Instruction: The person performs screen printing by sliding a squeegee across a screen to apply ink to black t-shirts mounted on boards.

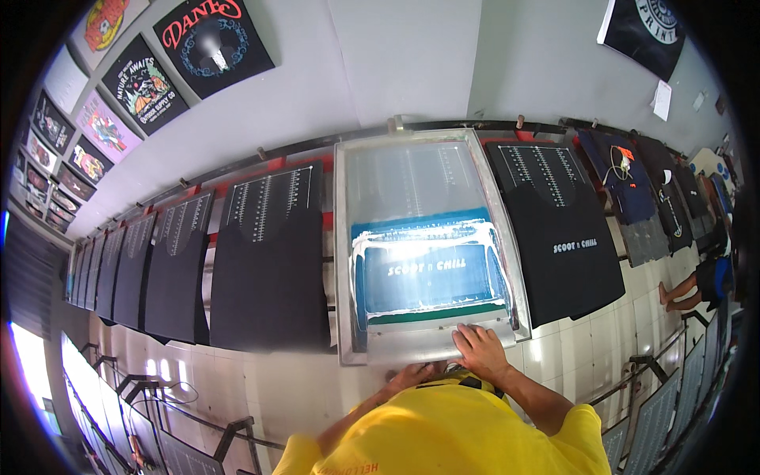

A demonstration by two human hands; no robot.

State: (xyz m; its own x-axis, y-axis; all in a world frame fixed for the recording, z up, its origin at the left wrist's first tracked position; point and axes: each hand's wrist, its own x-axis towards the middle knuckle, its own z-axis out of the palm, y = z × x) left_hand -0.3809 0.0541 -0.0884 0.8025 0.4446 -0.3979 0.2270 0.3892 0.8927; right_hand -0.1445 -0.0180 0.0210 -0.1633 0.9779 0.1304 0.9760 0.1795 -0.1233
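Pale grey wall stands behind our framed screen. Along its near edge lies the squeegee, grasped in our right hand; our left hand is below that edge, its grip too hidden to tell. Black shirts flank the screen closely; tiled floor opens nearer us.

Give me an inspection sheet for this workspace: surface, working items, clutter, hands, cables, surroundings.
Surface: row of pallets, several carrying black shirts.
Working items: metal-framed screen with blue stencil and white ink; green-bladed squeegee at its near end.
Clutter: orange piece on navy garment.
Hands: right hand on squeegee; left hand near frame's edge, grip unclear.
Cables: thin loop by lower-left rack.
Surroundings: grey wall, printed designs, tiled floor, another person's legs.
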